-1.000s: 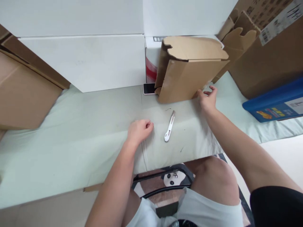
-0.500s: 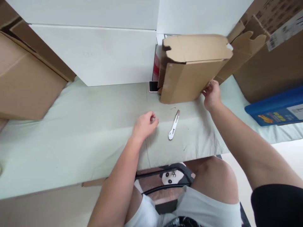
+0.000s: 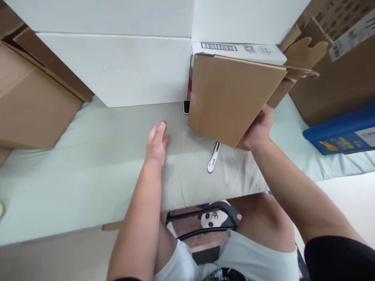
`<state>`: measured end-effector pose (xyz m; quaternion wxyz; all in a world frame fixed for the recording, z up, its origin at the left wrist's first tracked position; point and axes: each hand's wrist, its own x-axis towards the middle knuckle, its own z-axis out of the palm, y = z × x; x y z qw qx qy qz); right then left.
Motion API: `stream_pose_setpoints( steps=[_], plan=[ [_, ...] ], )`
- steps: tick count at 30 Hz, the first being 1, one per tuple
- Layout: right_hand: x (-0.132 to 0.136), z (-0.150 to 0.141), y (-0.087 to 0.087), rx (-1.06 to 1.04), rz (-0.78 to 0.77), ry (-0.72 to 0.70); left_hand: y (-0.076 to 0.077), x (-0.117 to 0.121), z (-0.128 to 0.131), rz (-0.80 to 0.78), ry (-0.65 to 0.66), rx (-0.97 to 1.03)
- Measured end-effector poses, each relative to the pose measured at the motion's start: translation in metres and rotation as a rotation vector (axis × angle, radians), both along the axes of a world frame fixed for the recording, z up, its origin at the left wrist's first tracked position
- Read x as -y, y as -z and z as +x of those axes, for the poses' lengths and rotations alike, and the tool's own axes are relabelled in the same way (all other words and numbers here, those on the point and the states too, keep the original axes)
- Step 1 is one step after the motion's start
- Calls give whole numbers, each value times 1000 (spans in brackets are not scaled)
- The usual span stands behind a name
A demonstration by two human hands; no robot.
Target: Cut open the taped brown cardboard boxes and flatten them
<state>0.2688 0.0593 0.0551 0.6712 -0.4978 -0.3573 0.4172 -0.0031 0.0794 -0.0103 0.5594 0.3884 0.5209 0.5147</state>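
Note:
A brown cardboard box (image 3: 231, 97) leans in front of a white box at the back of the table. My right hand (image 3: 259, 127) grips its lower right side, and the fingers are partly hidden by the cardboard. Left of the box, my left hand (image 3: 157, 144) is raised over the cloth with fingers apart, holding nothing. A white utility knife (image 3: 213, 158) lies on the cloth, its tip end hidden beneath the cardboard box. Just behind the box's left edge, part of a phone (image 3: 186, 107) shows.
White boxes (image 3: 123, 70) form a wall along the back. The white box (image 3: 249, 48) behind the cardboard bears a barcode. Large cartons (image 3: 32, 93) stand on the left and right. A blue box (image 3: 342, 132) lies at the right on the pale green cloth (image 3: 88, 168).
The cardboard box has come toward me and turned, uncovering the white box behind it. My right hand moved with it. My left hand shifted left and its fingers opened.

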Motion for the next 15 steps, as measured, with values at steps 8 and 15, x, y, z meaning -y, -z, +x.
stream_pose_setpoints(
  steps=[8,15],
  plan=[
    [34,-17,-29,118,-7,-105,-14,3,-7,-81,255,166],
    [41,-5,-35,582,-165,-59,-24,24,-6,-72,71,335]
  ],
)
